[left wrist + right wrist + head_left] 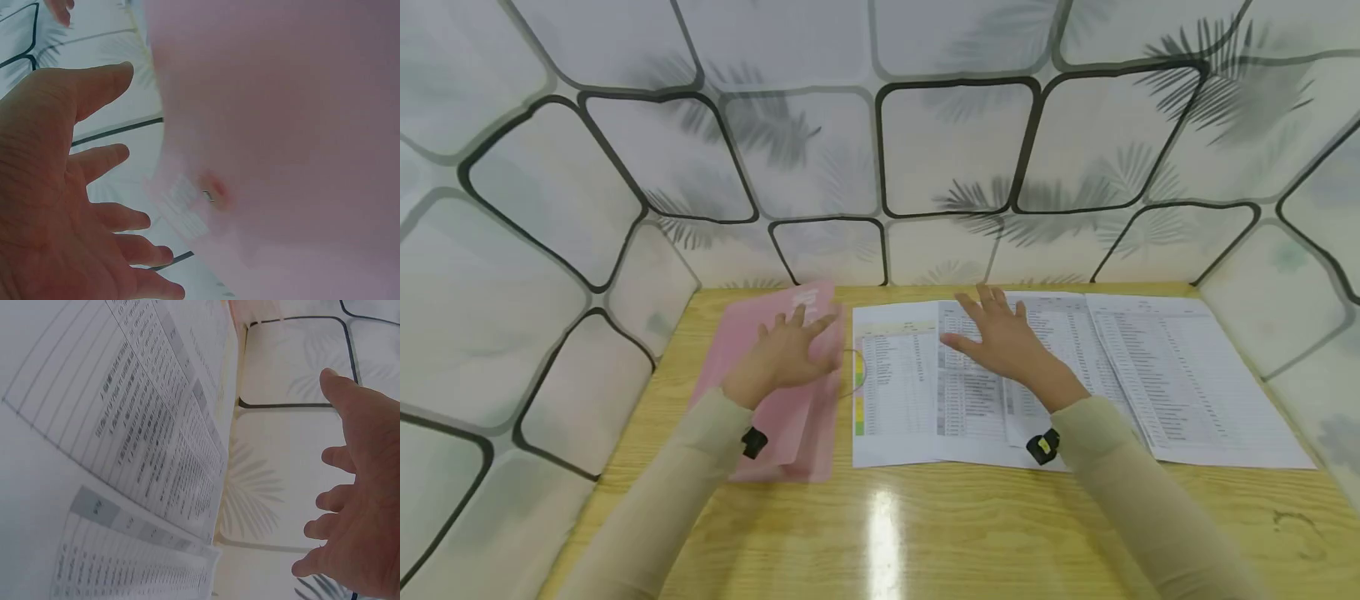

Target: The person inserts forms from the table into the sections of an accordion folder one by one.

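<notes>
My left hand (786, 352) is held over a pink plastic folder (730, 429), its fingers spread and nothing in them. In the left wrist view the folder (281, 125) spreads beside the palm, with pale printing and a small metal-edged hole near its edge. Over the middle of several overlapping printed sheets (891, 400), my right hand (1000, 337) also has its fingers spread and grips nothing. The right wrist view shows tables of rows and columns on the papers (150, 425), with the fingers apart from them.
A thin loop of string (859, 372) reaches from the folder's right edge onto the leftmost sheet. The light wooden table (805, 533) meets a patterned wall covering (955, 150) at the back and sides. Another sheet (1195, 375) lies at the right.
</notes>
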A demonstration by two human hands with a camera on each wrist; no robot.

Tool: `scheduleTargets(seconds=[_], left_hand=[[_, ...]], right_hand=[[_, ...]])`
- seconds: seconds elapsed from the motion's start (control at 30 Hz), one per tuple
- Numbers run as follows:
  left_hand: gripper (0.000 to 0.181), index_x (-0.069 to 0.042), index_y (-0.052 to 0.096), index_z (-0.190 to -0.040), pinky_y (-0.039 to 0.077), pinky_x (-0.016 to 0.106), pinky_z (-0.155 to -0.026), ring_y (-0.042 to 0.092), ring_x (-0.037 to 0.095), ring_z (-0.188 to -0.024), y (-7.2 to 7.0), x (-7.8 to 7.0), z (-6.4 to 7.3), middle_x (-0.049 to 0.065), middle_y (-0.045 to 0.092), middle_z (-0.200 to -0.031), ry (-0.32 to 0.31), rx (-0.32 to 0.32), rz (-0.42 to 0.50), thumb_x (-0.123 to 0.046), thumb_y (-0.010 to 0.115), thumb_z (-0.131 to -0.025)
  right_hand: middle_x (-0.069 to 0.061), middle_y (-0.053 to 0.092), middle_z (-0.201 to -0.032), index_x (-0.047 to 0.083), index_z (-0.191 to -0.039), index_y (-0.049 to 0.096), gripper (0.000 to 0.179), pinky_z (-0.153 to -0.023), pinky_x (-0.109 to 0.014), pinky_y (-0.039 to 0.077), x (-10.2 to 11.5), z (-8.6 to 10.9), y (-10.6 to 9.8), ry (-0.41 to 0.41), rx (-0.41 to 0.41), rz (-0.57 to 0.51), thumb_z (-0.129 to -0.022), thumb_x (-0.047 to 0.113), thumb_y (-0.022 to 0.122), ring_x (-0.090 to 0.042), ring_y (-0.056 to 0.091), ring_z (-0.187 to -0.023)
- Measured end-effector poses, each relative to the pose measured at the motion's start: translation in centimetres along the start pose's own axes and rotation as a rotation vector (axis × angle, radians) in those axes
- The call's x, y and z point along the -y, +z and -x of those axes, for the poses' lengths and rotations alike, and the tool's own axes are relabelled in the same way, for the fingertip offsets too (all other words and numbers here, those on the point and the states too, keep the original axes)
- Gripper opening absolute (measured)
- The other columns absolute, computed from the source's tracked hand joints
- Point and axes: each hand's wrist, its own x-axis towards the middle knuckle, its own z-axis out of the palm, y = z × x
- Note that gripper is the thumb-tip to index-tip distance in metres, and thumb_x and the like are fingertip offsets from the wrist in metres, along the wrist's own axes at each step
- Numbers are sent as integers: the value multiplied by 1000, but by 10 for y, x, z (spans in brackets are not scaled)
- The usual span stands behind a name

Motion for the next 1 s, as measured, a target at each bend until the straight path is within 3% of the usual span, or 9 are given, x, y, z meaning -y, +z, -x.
scheduleTargets(seconds=[0.4,0.6,0.77,1.0], left_hand=[[87,-25,27,-169,18,87,-111,14,64,-154,16,5,8,35,9,-171,-54,55,68,-47,67,-95],[85,-24,28,-169,26,84,-111,15,64,-154,18,5,8,35,8,-172,-61,82,85,-42,68,-95],[82,-21,30,-168,36,78,-110,19,66,-152,18,6,8,36,8,-171,-45,93,98,-38,67,-96],[78,-20,34,-167,35,78,-111,22,69,-149,18,9,9,39,10,-169,-14,87,102,-33,65,-96]], right_hand=[[-25,12,-175,17,-168,28,87,-120,-80,8,43,-6,40,-94,64,-59,-101,62,59,-51,8,-161],[-25,14,-175,16,-168,31,87,-120,-80,10,58,-8,58,-141,85,-52,-101,63,59,-50,11,-161],[-24,14,-175,17,-168,30,88,-120,-79,12,73,-10,71,-179,116,-41,-100,65,59,-48,11,-162],[-23,16,-175,19,-167,32,87,-121,-78,13,93,-13,89,-237,170,-16,-99,67,58,-49,12,-161]])
